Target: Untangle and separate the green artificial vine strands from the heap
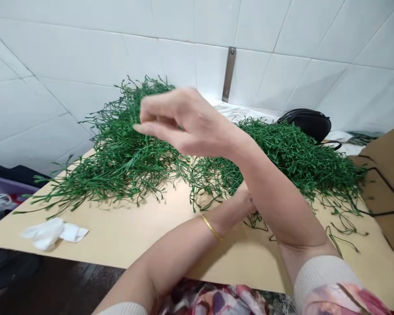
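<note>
My right hand point(187, 120) is raised over the left heap of thin green plastic plant stems point(118, 153). Its fingers are loosely curled, the thumb stands a little apart from them, and no stem shows in it; the hand is slightly blurred. My right forearm crosses above the left one. My left hand point(242, 202), below a gold bracelet point(211, 227), lies low at the near edge of the right heap of green stems point(302, 153). The right forearm covers its fingers, so what they hold, if anything, is hidden.
A crumpled white tissue point(51, 232) lies on the tan tabletop point(124, 227) at left. Behind the right heap is a black pouch point(305, 124). A cardboard box point(385, 175) stands at the right edge. White tiled wall point(85, 52) with a metal bracket point(229, 74) closes off the back.
</note>
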Tool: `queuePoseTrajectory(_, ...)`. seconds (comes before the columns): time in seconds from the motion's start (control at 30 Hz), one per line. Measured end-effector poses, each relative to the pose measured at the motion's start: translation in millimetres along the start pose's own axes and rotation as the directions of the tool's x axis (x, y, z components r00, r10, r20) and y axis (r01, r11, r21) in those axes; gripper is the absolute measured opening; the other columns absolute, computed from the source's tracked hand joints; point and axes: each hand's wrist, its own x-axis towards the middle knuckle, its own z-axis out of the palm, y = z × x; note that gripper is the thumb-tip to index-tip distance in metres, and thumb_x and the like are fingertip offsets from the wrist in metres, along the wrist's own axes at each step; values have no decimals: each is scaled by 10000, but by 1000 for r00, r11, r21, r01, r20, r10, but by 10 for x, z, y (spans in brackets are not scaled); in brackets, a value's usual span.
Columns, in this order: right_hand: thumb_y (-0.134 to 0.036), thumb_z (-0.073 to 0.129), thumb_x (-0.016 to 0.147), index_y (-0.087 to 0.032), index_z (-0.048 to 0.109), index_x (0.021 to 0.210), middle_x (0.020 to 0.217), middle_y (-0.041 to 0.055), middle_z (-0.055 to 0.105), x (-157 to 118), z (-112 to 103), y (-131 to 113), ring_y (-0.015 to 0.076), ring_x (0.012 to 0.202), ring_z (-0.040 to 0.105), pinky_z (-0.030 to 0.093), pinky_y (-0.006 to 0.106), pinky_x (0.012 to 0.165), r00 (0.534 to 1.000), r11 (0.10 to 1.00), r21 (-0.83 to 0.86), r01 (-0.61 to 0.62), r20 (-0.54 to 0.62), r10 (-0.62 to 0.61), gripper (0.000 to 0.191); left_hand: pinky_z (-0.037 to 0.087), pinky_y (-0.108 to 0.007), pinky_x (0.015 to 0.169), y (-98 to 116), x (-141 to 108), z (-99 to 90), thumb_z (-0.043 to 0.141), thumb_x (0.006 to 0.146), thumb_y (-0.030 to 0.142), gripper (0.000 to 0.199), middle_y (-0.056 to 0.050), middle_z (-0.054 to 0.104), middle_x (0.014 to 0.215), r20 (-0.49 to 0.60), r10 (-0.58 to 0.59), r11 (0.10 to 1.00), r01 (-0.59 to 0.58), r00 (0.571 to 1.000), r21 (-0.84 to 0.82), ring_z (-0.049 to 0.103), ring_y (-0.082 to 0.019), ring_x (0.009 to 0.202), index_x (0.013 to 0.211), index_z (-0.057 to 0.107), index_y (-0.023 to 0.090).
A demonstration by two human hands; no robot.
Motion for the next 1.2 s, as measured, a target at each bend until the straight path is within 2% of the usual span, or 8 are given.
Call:
queuePoseTrajectory(0.13, -244, 406, 891, -139, 583, 771, 654, -37, 526, -741, -216, -13, 44, 593, 446, 390, 201, 601, 975, 977, -16, -211, -82, 209, 238, 469, -251, 568, 115, -69, -278, 647, 612, 118, 143, 4, 526, 500, -39, -85, 992, 88, 996, 85, 538, -100, 495, 594, 506, 132)
queuePoseTrajectory(0.3, -275, 453, 866, -180, 607, 739, 637, -14, 580, -1760, -401, -4, 76, 561, 476, 383, 226, 567, 682, 739, -14, -674, -398, 614, 221, 443, -214, 491, 216, -240, -595, 634, 664, 125, 168, 4, 532, 513, -94, -26, 982, 44, 995, 186, 539, -90, 467, 611, 476, 140)
queuePoseTrajectory(0.47, -366, 500, 826, -182, 572, 659, 562, -24, 512, -2224, -41, -141, 90, 500, 422, 331, 239, 513, 500, 548, 20, -836, -382, 777, 259, 423, -215, 477, 218, -423, -658, 667, 658, 181, 191, 4, 529, 509, -84, 46, 962, -22, 995, 272, 533, -93, 463, 612, 486, 140)
queuePoseTrajectory(0.57, -457, 514, 798, -184, 571, 667, 607, -6, 523, -2284, 274, -180, 124, 590, 463, 341, 263, 582, 497, 508, -49, -860, -311, 810, 308, 403, -210, 480, 265, -521, -661, 685, 639, 227, 206, 7, 534, 507, -21, 205, 896, -179, 979, 407, 519, -88, 463, 598, 501, 144)
queuePoseTrajectory(0.67, -525, 556, 738, -193, 606, 750, 735, 44, 555, -2333, 528, -144, 200, 771, 472, 321, 323, 689, 521, 421, -335, -843, -314, 794, 336, 395, -211, 507, 373, -584, -687, 662, 664, 253, 179, 7, 538, 504, 85, 395, 739, -371, 915, 561, 493, -80, 478, 596, 535, 147)
queuePoseTrajectory(0.77, -431, 494, 806, -203, 607, 777, 817, 61, 558, -2398, 626, -99, 218, 847, 454, 298, 335, 717, 503, 372, -405, -835, -288, 815, 256, 359, -204, 494, 485, -606, -739, 654, 676, 267, 172, 4, 532, 496, 148, 502, 604, -467, 852, 646, 467, -77, 480, 592, 563, 148)
queuePoseTrajectory(1.03, -350, 472, 828, -196, 578, 722, 854, 41, 567, -2392, 533, -104, 192, 863, 463, 300, 323, 739, 475, 379, -314, -871, -333, 815, 215, 293, -212, 481, 644, -642, -753, 652, 665, 255, 146, 15, 486, 495, 206, 587, 487, -545, 783, 683, 393, -75, 469, 585, 584, 153)
queuePoseTrajectory(1.2, -400, 490, 809, -201, 610, 810, 912, 60, 557, -2329, 668, -58, 219, 909, 434, 291, 346, 748, 474, 349, -397, -849, -282, 834, 232, 280, -212, 541, 724, -615, -857, 636, 668, 177, 111, 8, 489, 525, 389, 609, 191, -603, 692, 774, 386, -76, 525, 564, 602, 161)
